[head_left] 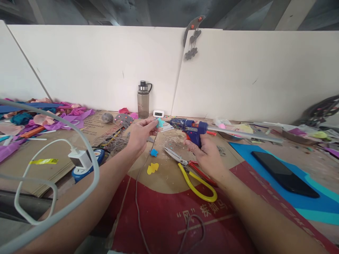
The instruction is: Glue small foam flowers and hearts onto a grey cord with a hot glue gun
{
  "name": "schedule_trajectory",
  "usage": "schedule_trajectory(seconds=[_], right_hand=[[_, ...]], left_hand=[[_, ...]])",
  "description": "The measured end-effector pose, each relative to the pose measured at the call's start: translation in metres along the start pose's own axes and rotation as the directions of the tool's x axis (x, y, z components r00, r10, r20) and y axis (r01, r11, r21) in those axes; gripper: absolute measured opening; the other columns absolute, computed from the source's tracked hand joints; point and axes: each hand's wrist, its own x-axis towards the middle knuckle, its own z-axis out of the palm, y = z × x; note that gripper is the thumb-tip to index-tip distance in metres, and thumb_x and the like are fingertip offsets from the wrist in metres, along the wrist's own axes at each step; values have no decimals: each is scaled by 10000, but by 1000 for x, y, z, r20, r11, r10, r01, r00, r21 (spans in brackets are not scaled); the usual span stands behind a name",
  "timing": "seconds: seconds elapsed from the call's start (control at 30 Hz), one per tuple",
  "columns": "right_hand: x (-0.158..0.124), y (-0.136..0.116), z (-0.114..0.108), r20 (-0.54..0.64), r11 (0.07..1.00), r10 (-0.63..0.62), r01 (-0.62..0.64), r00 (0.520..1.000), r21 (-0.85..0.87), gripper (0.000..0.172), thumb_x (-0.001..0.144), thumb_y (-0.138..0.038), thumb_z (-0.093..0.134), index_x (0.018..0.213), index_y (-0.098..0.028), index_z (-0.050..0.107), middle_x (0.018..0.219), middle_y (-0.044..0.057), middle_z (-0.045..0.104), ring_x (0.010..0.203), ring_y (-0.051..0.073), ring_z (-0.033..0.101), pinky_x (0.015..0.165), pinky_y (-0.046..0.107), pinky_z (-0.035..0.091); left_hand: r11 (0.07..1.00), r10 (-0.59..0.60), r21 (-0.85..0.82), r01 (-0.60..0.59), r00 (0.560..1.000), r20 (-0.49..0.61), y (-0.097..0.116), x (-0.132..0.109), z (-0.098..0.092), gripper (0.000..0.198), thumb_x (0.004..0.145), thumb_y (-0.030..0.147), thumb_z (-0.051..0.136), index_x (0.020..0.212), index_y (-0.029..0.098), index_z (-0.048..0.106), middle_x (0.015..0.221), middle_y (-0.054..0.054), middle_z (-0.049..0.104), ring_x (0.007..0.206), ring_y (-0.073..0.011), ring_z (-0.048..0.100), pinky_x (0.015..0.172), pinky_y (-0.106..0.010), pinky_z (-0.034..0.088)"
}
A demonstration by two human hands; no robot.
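Between the fingertips of my left hand (143, 134) is a light-blue flower-shaped cutout (160, 122). A grey cord (137, 192) runs down from that hand over the cardboard, with a darker blue flower cutout (154, 152) beside it. My right hand (208, 151) grips a blue glue gun (189, 127) by its handle, a long clear glue stick (246, 134) jutting from its back. The gun's nozzle points at the light-blue flower, very near it; whether they touch I cannot tell. Below lie yellow cutouts (153, 168) and scissors (197, 183) with yellow and red handles.
A bottle (143, 100) and a small digital clock (158, 113) stand by the white partition. Coloured scraps (53, 116) pile up at left, near a white charger (79, 159) and its looping cable. At right, a black phone (284, 173) rests on blue sheets.
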Motion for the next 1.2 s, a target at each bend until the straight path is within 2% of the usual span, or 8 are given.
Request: schedule_trajectory(seconds=[0.13, 0.27, 0.43, 0.67, 1.0, 1.2], right_hand=[[-1, 0, 0, 18, 999, 21, -22, 1000, 44, 340, 874, -460, 514, 1095, -210, 579, 899, 58, 661, 756, 219, 589, 704, 362, 457], [-1, -1, 0, 12, 1000, 16, -16, 1000, 19, 320, 871, -460, 517, 1086, -232, 580, 911, 63, 663, 771, 235, 592, 691, 361, 456], [0, -2, -1, 8, 999, 19, -20, 1000, 28, 321, 875, -466, 510, 1070, -220, 581, 896, 67, 658, 783, 233, 588, 722, 372, 455], [0, 0, 0, 10, 1000, -10, 10, 1000, 14, 329, 878, -454, 512, 1083, -208, 582, 927, 69, 654, 809, 229, 584, 738, 367, 452], [-1, -2, -1, -2, 999, -28, 28, 1000, 18, 322, 883, -434, 505, 1108, -215, 576, 945, 78, 660, 836, 241, 591, 767, 395, 458], [2, 0, 0, 19, 998, 41, -42, 999, 51, 292, 870, -437, 499, 1041, -212, 571, 935, 61, 675, 786, 217, 599, 737, 371, 463]], left_hand=[[1000, 3, 19, -3, 1000, 3, -1, 0, 0, 227, 640, 330, 758, 718, 136, 670, 659, -3, 625, 590, -86, 577, 541, -207, 442], [1000, 0, 6, -1, 1000, 17, 0, -1, 1, 236, 626, 337, 768, 708, 140, 665, 647, -2, 624, 583, -85, 568, 539, -209, 436], [1000, -14, -27, 14, 1000, 3, 0, 1, -1, 248, 614, 339, 780, 710, 144, 660, 651, 1, 621, 586, -85, 574, 537, -206, 437], [999, 1, 51, -3, 999, 32, -1, 0, 0, 233, 648, 335, 754, 706, 128, 664, 628, -10, 615, 570, -83, 551, 537, -210, 434], [999, 8, 37, -9, 1000, 30, 1, 0, 1, 228, 637, 343, 756, 678, 143, 655, 620, 3, 598, 569, -82, 541, 530, -211, 421], [1000, 4, 10, -4, 1000, 18, 2, 1, 0, 244, 622, 360, 767, 692, 156, 653, 634, 6, 602, 583, -90, 554, 536, -212, 421]])
